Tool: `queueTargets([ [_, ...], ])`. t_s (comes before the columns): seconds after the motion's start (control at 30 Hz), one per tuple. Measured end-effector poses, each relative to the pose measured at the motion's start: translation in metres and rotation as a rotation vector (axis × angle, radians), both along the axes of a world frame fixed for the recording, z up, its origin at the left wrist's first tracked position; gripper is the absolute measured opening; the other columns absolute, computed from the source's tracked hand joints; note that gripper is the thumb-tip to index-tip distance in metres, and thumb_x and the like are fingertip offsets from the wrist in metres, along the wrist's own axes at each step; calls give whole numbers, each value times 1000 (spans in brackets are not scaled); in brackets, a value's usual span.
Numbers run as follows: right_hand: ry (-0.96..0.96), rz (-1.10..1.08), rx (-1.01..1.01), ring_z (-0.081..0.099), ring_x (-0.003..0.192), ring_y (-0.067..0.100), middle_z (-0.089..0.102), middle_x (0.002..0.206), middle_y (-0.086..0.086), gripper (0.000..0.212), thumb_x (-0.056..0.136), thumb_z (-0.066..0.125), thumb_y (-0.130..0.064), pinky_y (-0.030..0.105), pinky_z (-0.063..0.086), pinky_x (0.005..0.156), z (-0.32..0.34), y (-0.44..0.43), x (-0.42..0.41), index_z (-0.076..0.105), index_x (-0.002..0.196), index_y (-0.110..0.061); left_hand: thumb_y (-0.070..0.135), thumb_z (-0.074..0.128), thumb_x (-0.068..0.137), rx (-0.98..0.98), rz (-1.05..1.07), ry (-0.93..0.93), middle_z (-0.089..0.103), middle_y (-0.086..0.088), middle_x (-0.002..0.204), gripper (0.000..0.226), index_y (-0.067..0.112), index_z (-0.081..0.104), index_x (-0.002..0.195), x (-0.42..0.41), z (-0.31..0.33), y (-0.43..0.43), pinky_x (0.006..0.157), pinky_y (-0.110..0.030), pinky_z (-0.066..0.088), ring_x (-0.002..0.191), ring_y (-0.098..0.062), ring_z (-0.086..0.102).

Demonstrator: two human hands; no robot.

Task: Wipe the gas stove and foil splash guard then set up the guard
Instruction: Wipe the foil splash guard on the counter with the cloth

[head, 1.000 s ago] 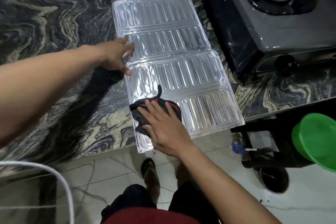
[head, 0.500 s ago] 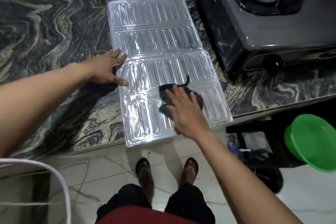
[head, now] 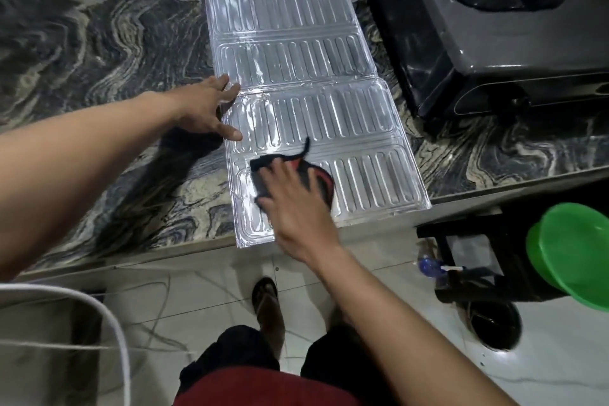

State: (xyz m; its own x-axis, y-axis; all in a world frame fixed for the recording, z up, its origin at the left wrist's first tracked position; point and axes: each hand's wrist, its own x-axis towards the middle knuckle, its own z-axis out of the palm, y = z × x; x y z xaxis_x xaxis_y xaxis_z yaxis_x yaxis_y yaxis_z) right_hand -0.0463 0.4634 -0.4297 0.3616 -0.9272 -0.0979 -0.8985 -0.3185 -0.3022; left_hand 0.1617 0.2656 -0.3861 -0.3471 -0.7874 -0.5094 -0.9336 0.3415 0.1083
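Observation:
The silver foil splash guard (head: 296, 53) lies flat and unfolded on the marbled counter (head: 99, 53), its near edge hanging slightly over the counter's front. My left hand (head: 207, 109) rests with fingers spread on the guard's left edge at the middle fold, holding it down. My right hand (head: 293, 204) presses flat on a black and red cloth (head: 316, 175) on the guard's nearest panel, left of centre. The black gas stove (head: 478, 36) stands at the right, close beside the guard, with one burner showing at the top.
A green plastic basin (head: 573, 250) sits low at the right on a dark stand (head: 461, 273). A white rounded rim (head: 99, 316) shows at the lower left. Tiled floor and my sandalled feet (head: 267, 303) lie below the counter edge.
My right hand has slid the cloth across the nearest panel, first to the right, then back toward the left. My left hand stays on the guard's left edge.

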Motion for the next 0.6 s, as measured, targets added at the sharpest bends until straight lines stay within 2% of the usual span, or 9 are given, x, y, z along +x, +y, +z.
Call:
queueTargets([
  [0.07, -12, 124, 26, 4, 152, 18, 9, 165, 3, 53, 106, 24, -39, 51, 0, 121, -3, 6, 20, 19, 156, -22, 80, 57, 56, 4, 1, -11, -10, -5, 166, 130, 25, -1, 158, -2, 0, -1, 123, -47, 8, 153, -25, -3],
  [0.2, 8, 286, 40, 6, 152, 12, 13, 164, -3, 53, 106, 24, -42, 41, -3, 123, -5, 9, -14, 20, 156, -27, 74, 63, 62, 5, 6, -41, -10, -6, 166, 126, 24, -2, 158, -6, 2, 0, 123, -50, 10, 153, -28, -3],
  [0.27, 6, 232, 39, 4, 151, 10, 11, 165, -5, 53, 105, 22, -43, 39, -2, 123, -5, 6, -51, 20, 156, -28, 70, 66, 67, 4, 11, -47, -11, -5, 166, 123, 24, -2, 158, -7, 2, -1, 122, -51, 10, 153, -28, -3],
  [0.43, -45, -63, 48, 0, 150, 5, 9, 165, -6, 53, 105, 20, -42, 38, -3, 123, -3, -9, -135, 21, 156, -28, 74, 65, 66, -14, 73, -76, -7, -2, 166, 122, 28, -1, 158, -7, 1, 3, 120, -57, 16, 153, -31, 1],
  [0.53, -112, -124, 90, 1, 151, 7, 10, 165, -4, 52, 106, 27, -40, 33, -9, 121, 2, -20, -152, 21, 156, -27, 74, 65, 70, -100, 67, -127, 15, -6, 165, 111, 22, 16, 155, -12, 4, 15, 112, -64, 28, 149, -35, 19],
  [0.6, -160, -113, 128, 1, 151, 8, 11, 164, -5, 54, 105, 28, -45, 34, -7, 122, 7, -21, -156, 22, 155, -27, 54, 68, 81, -202, 56, -187, 23, -8, 162, 90, 19, 24, 152, -28, 7, 31, 110, -68, 27, 147, -36, 23],
])
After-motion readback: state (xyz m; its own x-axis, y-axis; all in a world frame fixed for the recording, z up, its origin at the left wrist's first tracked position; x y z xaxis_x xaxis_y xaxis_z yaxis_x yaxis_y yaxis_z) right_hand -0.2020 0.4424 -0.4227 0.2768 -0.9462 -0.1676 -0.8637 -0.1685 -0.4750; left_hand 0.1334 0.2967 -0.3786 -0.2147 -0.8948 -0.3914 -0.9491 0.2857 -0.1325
